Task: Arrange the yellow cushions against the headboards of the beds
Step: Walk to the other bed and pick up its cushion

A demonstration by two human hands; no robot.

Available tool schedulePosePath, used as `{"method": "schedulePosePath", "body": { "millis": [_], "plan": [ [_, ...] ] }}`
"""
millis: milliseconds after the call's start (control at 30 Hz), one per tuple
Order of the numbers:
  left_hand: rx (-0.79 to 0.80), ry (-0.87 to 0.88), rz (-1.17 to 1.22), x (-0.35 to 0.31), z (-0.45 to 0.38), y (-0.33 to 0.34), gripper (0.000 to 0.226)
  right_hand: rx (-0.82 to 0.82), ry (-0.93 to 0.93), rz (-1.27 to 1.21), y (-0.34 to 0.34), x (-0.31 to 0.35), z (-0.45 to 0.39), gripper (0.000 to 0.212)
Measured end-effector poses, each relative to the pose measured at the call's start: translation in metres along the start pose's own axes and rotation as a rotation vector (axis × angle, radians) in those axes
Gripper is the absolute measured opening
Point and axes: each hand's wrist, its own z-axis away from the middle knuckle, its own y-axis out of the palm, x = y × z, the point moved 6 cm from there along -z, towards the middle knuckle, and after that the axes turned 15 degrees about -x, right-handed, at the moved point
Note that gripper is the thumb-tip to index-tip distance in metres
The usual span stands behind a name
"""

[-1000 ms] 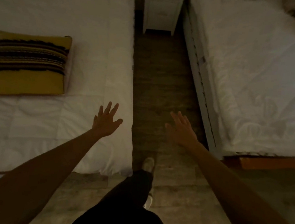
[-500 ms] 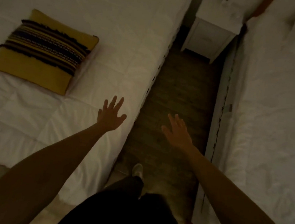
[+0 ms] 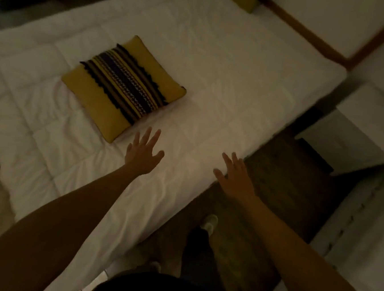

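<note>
Head view shows both empty, spread hands, left hand [image 3: 142, 156] and right hand [image 3: 236, 176], reaching toward the square yellow dark-striped fabric cushion [image 3: 124, 88] on the white bed [image 3: 238, 84]; grasping it seems next.

No readable text, label, brand, number or sign anywhere; only a woven stripe pattern on the yellow cushion [image 3: 124, 88]
</note>
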Motion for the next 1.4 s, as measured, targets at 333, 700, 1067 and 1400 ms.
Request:
{"method": "schedulePosePath", "body": {
  "millis": [333,700,1067,1400],
  "plan": [
    [-0.11,-0.462,0.094,0.04,-0.031,-0.002,0.076,0.296,-0.228,-0.012,0.014,0.064,-0.177,0.071],
    [-0.297,-0.902,0.378,0.175,-0.104,0.001,0.092,0.589,0.164,-0.35,0.103,0.163,-0.298,0.084],
    [-0.374,-1.185,0.84,0.263,-0.232,0.063,0.101,0.272,0.121,-0.293,0.173,0.224,-0.482,0.087],
    [-0.285,-1.439,1.045,0.308,-0.235,0.097,0.127,0.408,0.282,-0.278,0.223,0.267,-0.523,0.149]
  ]
}}
